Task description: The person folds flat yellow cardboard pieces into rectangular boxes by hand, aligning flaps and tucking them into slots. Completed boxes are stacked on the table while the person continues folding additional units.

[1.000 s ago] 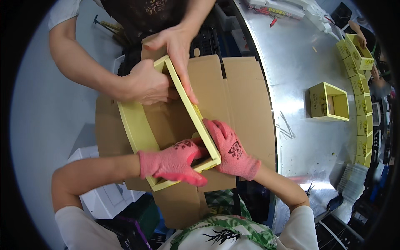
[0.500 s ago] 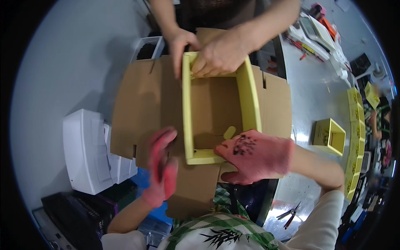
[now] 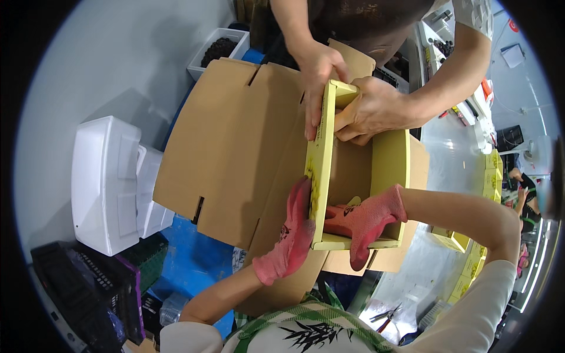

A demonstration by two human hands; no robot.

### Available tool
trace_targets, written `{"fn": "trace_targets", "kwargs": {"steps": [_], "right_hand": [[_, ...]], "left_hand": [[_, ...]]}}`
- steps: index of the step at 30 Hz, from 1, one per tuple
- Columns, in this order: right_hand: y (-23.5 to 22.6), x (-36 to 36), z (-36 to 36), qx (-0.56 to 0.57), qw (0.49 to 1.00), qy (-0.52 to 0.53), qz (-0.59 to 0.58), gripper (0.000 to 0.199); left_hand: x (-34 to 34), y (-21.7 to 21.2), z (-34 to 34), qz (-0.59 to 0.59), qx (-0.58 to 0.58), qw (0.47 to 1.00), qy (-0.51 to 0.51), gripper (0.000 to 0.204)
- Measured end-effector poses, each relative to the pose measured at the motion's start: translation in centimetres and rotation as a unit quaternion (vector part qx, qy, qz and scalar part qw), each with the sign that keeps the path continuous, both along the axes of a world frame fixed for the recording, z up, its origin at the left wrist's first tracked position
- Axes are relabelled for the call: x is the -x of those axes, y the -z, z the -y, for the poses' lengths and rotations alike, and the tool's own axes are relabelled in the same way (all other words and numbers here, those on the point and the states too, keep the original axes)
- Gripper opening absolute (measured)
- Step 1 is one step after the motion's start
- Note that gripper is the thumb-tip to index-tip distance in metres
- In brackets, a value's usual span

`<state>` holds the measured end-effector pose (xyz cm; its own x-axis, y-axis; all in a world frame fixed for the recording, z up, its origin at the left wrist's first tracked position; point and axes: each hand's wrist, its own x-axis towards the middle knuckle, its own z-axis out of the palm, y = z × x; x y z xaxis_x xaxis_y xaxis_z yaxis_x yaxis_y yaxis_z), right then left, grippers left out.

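Observation:
A yellow open-topped cardboard box point(image 3: 388, 159) is tilted above a flattened brown carton. My left hand point(image 3: 288, 235), in a pink-red glove, presses against the outside of its left wall, fingers straight and close together. Over the near end reaches my gloved right hand point(image 3: 371, 220): its fingers are inside the box against the left wall, their tips partly hidden, and the thumb hangs over the near rim. At the far end another person's left-side hand point(image 3: 321, 76) lies on the outer wall, while their other hand point(image 3: 376, 109) reaches inside.
The brown carton point(image 3: 223, 141) spreads under the box. White plastic bins point(image 3: 106, 182) stand at left, and a white tub point(image 3: 235, 41) of dark pieces at the back. A metal worktable point(image 3: 450, 153) on the right carries yellow boxes point(image 3: 471, 259) and pliers-like cutters point(image 3: 385, 317).
The box has shifted right and tilted, showing its outer left wall. My left hand has come from beside it onto that wall. My right hand has reached deeper inside.

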<state>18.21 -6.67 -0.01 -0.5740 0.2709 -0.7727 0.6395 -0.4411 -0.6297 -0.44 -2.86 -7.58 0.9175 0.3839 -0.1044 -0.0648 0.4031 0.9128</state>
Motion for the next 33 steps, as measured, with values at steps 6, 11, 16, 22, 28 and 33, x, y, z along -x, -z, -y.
{"fn": "trace_targets", "kwargs": {"steps": [6,11,16,22,28,33], "right_hand": [[-1.5,-0.1,-1.5,-0.006,1.0,0.0,-0.006,0.092],[0.3,-0.3,-0.5,-0.031,0.999,0.013,-0.011,0.094],[-1.5,1.3,3.4,-0.268,0.951,0.097,0.124,0.073],[-3.9,5.3,14.3,-0.655,0.545,0.45,0.267,0.062],[4.9,3.3,25.9,-0.288,0.43,0.667,0.537,0.081],[5.9,4.0,27.3,-0.139,0.555,0.752,0.328,0.085]], "left_hand": [[0.3,1.6,0.1,-0.005,-0.012,1.0,0.006,0.076],[0.1,3.3,0.1,-0.024,0.005,1.0,-0.006,0.072],[-0.2,2.1,-0.4,-0.002,-0.018,1.0,0.006,0.067],[4.4,-0.7,-6.9,-0.076,-0.537,0.824,-0.161,0.059],[8.2,1.3,-18.8,-0.381,-0.573,0.672,-0.273,0.09],[9.1,1.1,-22.7,-0.466,-0.356,0.808,-0.054,0.091]]}}
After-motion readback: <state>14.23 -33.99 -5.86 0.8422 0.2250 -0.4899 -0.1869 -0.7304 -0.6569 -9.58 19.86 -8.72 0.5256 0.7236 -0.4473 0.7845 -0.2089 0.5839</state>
